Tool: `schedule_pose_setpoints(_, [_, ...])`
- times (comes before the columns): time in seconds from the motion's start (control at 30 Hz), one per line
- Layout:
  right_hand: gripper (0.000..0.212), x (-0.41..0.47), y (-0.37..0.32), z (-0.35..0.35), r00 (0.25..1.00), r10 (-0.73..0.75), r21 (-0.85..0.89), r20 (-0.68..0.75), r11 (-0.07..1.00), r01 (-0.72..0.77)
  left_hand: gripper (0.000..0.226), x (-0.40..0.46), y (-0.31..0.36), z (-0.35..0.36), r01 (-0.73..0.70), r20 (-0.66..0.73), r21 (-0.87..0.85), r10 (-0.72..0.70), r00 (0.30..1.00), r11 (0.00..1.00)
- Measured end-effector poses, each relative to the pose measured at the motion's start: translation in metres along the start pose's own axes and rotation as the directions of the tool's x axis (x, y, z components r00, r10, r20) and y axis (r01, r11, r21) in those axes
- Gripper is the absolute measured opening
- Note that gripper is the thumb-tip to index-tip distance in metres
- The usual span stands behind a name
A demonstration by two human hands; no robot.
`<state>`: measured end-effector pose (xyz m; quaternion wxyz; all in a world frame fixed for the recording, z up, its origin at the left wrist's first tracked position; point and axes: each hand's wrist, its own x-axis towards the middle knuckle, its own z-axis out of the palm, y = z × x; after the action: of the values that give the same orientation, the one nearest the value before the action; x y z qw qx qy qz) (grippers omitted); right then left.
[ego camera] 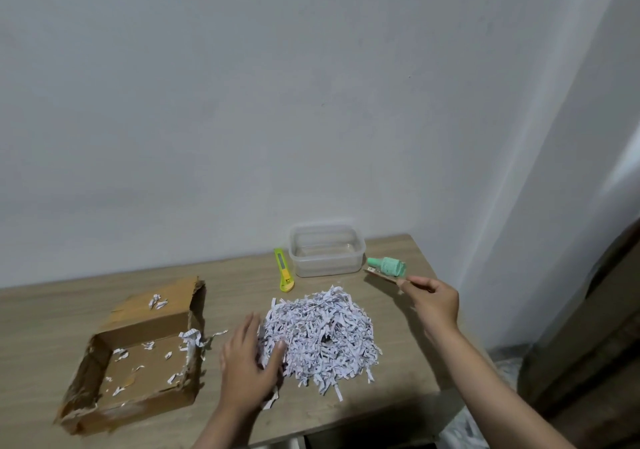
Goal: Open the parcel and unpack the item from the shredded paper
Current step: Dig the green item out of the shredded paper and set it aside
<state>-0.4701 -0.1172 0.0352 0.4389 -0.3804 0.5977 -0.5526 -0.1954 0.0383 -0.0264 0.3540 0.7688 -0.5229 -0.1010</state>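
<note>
The parcel [138,355] lies open and nearly empty at nine o'clock, the left hand [247,358] rests flat against the shredded paper [322,334], and the right hand [431,301] pinches the unpacked green item [386,266] at two o'clock, leaving only setting it down.

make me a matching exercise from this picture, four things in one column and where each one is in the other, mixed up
Things:
1. cardboard box
2. shredded paper
3. green item on its card
4. utility knife

Places:
A. held up in the right hand
B. lying just left of the clear plastic container
C. heaped mid-table, left hand resting against it
D. open at the table's left end

Pairs: 1-D, 2-C, 3-A, 4-B
</note>
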Motion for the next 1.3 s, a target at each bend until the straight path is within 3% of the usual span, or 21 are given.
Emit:
schedule_pose_setpoints(0.2, [0.025,0.017,0.028,0.001,0.998,0.004,-0.143,-0.068,0.99,-0.014,0.082,-0.005,-0.012,0.014,-0.015,0.037,0.061,0.013,0.999,0.998])
schedule_pose_setpoints(0.47, [0.019,0.026,0.05,0.0,0.998,-0.05,-0.346,-0.028,0.938,0.038,0.081,-0.001,-0.014,0.016,-0.014,0.049,0.125,0.008,0.999,0.992])
schedule_pose_setpoints(0.6, [0.019,0.024,0.053,-0.001,0.996,-0.073,-0.42,0.044,0.904,0.084,0.084,-0.004,-0.009,0.012,-0.009,0.04,0.088,0.005,0.999,0.996])
schedule_pose_setpoints(0.7, [0.02,0.013,0.048,0.0,0.982,-0.184,-0.466,0.034,0.866,0.179,0.087,-0.005,-0.006,0.01,0.015,0.014,0.0,-0.015,1.0,1.0])
schedule_pose_setpoints(0.8, [0.017,-0.018,0.036,0.008,0.951,-0.258,-0.402,0.173,0.863,0.307,0.089,-0.005,-0.004,0.007,0.069,-0.034,-0.072,-0.072,0.997,0.995])
schedule_pose_setpoints(0.87, [0.015,-0.044,0.029,0.017,0.895,-0.275,-0.334,0.35,0.856,0.394,0.08,-0.006,0.005,0.008,0.001,-0.046,-0.064,-0.004,0.999,0.998])
schedule_pose_setpoints(0.97, [0.021,-0.068,0.03,0.034,0.723,-0.331,-0.313,0.606,0.737,0.599,0.065,-0.007,0.032,0.014,-0.171,0.053,-0.094,0.176,0.983,0.981])
schedule_pose_setpoints(1.07, [0.033,-0.072,0.039,0.048,0.599,-0.298,-0.349,0.743,0.591,0.727,0.068,-0.004,0.05,0.021,-0.212,0.244,0.012,0.203,0.948,0.977])
schedule_pose_setpoints(1.17, [0.037,-0.068,0.05,0.046,0.591,-0.181,-0.465,0.786,0.456,0.759,0.077,-0.006,0.044,0.022,-0.207,0.344,0.206,0.128,0.93,0.956])
schedule_pose_setpoints(1.3, [0.037,-0.065,0.055,0.035,0.588,-0.113,-0.53,0.801,0.321,0.785,0.087,-0.014,0.028,0.011,-0.195,0.365,0.288,0.08,0.928,0.938])
